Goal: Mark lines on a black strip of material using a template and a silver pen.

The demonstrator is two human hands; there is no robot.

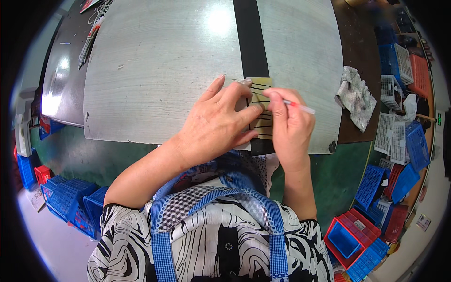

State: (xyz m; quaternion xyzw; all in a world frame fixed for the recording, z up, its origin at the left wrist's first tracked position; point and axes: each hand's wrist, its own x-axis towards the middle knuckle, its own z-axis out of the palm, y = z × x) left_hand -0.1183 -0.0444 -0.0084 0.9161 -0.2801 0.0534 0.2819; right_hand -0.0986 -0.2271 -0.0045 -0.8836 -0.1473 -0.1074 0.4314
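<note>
A black strip [253,42] runs from the far edge of the pale board [164,61] down to its near edge. On the strip's near end lies a yellowish slotted template [263,83] with several dark slots across it. My left hand [218,113] rests on the template's left side, fingers spread and pressing down. Between the thumb and fingers of my right hand [291,120] is a slim pen [300,107] with a red and whitish barrel. Its tip points left at the upper part of the template, partly behind my fingers.
A crumpled, stained cloth [357,97] lies right of the board on the brown table [357,47]. Bundled thin pieces [89,44] lie at the far left. Blue crates [70,199] stand at lower left; red and blue crates [352,235] stand at lower right.
</note>
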